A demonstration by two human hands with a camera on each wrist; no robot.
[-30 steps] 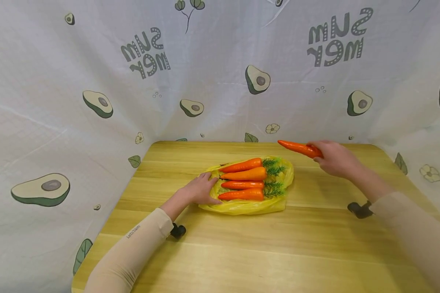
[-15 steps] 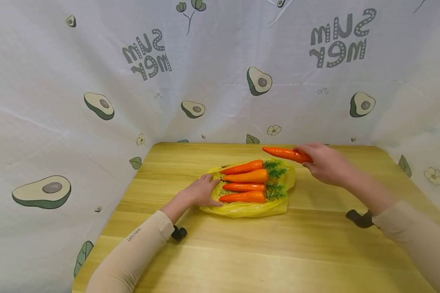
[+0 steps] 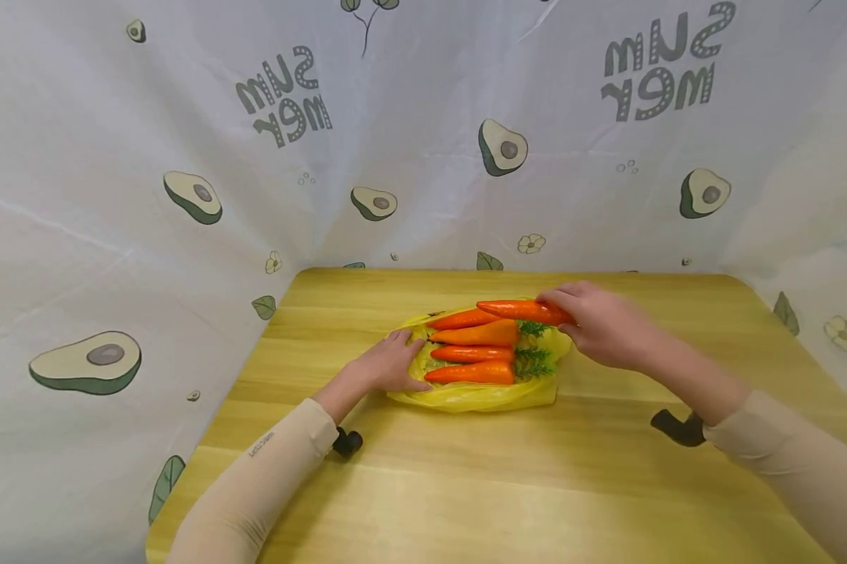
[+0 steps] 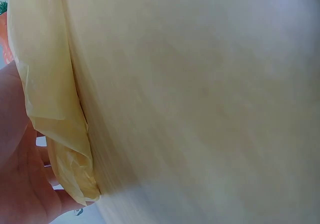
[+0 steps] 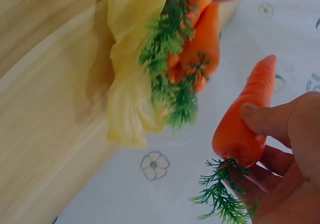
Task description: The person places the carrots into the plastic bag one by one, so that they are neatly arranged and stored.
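My right hand (image 3: 602, 325) grips a shiny orange carrot (image 3: 511, 310) by its thick end, above the far right of a yellow plastic bag (image 3: 479, 399). The right wrist view shows the thumb and fingers around this carrot, its green leafy top (image 5: 220, 191) hanging below. Several other carrots (image 3: 468, 372) lie side by side in the bag, tips to the left and leaves to the right. At the bag's left end rests my left hand (image 3: 388, 364), fingers spread along the edge. Yellow plastic (image 4: 47, 89) partly covers those fingers in the left wrist view.
A light wooden table (image 3: 465, 478) lies under the bag. White cloth (image 3: 423, 117) printed with avocados, leaves and lettering hangs behind it and along the sides. Black wrist mounts (image 3: 348, 443) show near both sleeves.
My right hand has brought its carrot leftward and lower, from right of the bag to over the farthest carrot. The left hand has stayed at the bag's left end.
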